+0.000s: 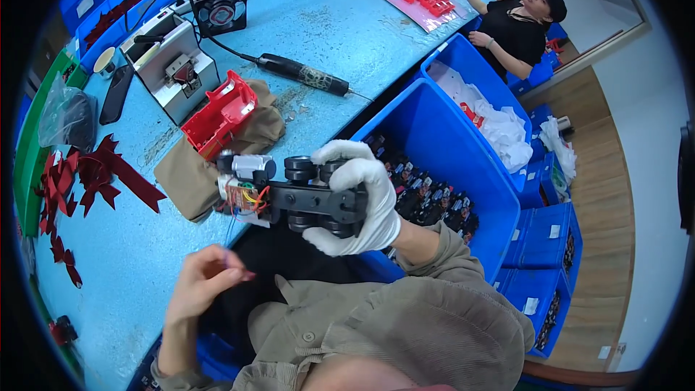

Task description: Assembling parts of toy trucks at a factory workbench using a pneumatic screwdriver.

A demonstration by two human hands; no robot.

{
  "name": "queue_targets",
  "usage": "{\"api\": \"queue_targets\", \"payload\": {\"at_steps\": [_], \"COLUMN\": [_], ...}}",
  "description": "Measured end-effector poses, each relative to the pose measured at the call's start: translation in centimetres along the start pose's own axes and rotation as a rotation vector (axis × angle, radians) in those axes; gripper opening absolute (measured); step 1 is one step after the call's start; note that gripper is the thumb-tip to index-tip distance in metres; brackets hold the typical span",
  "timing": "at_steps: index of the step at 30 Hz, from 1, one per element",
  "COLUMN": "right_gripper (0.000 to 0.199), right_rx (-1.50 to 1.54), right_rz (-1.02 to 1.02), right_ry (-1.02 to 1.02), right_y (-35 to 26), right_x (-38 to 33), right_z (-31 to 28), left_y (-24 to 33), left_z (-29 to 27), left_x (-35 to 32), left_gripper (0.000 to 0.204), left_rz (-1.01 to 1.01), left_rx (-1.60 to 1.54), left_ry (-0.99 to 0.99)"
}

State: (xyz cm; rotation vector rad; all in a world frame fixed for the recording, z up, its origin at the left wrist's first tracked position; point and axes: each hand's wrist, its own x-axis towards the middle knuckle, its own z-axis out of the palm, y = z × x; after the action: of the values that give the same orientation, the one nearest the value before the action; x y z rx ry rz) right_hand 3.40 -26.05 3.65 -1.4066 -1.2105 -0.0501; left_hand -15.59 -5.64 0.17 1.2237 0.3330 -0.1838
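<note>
the right hand [360, 199], in a white glove, wraps around a black toy-car chassis [308, 199] and holds it up over the near edge of the blue worktop [347, 36], wheels turned up and out so the underside and one end face the person. at that exposed end a silver motor [250, 166] and a knot of coloured wires [245, 197] stick out, probably kept clear of the glove so they can be reached. the bare left hand [206, 282] hovers just below and to the left, fingers pinched narrow together; whether they grip a thin wire i cannot tell, it is too small. behind the chassis a red plastic shell [218, 114] rests tilted on a folded tan cloth [192, 170], which seems to cushion parts. a grey box-shaped machine [174, 65] and a black soldering iron [304, 74] lie further back within reach, red ribbon bows [98, 174] are spread to the left, and a blue bin [449, 152] of dark parts stands just beside the right arm. another person sits at the far end.
</note>
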Motion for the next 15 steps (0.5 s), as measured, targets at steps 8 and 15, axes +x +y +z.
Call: {"api": "queue_targets", "payload": {"at_steps": [8,15], "right_gripper": [0.046,0.036], "right_rx": [0.423,0.536], "right_rz": [0.907,0.997], "right_ry": [-0.039,-0.135], "right_y": [4.5,13.5], "right_x": [0.2,-1.0], "right_z": [1.0,0.0], "left_y": [6.0,7.5], "left_z": [-2.2,-5.1], "left_x": [-2.2,3.1], "left_gripper": [0.008,0.008], "left_rz": [0.385,0.594], "left_rx": [1.41,1.94], "left_ry": [0.411,0.501]}}
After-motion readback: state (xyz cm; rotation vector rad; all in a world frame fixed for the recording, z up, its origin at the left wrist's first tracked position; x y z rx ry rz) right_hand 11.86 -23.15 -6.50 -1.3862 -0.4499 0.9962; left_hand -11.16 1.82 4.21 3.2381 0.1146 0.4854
